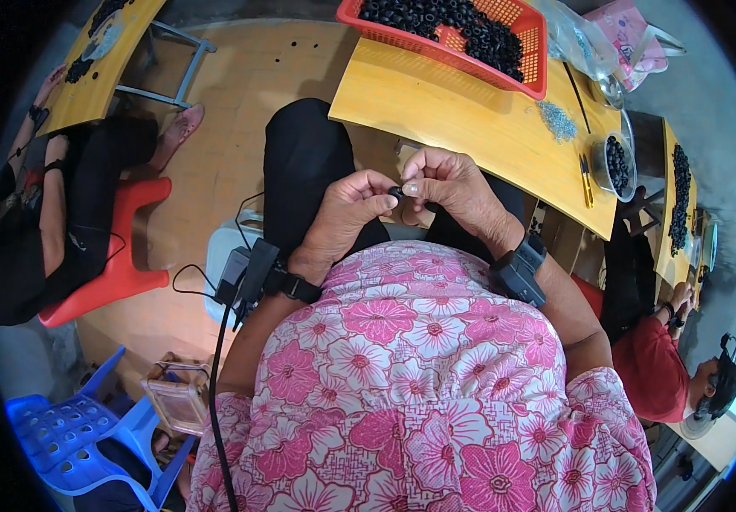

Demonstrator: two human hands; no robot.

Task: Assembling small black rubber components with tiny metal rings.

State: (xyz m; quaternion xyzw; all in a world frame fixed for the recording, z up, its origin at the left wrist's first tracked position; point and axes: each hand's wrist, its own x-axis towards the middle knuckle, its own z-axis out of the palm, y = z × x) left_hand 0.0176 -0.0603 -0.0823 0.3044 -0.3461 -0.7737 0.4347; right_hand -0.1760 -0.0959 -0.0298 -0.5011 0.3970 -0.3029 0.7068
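Above my lap, my left hand pinches a small black ring-shaped piece between thumb and forefinger. Close against it from the other side, my right hand has its thumb and forefinger pressed together. Whatever those right fingertips grip is too small to make out. Just beyond my hands lies the near edge of a yellow table. On it stands a red plastic basket with many small black rings inside. A little pile of clear tiny pieces rests to the basket's right.
Right on the table are a yellow-handled tool and a clear tub of black pieces. Plastic bags lie behind. Co-workers sit at left, by a red stool, and at right. A blue chair stands lower left.
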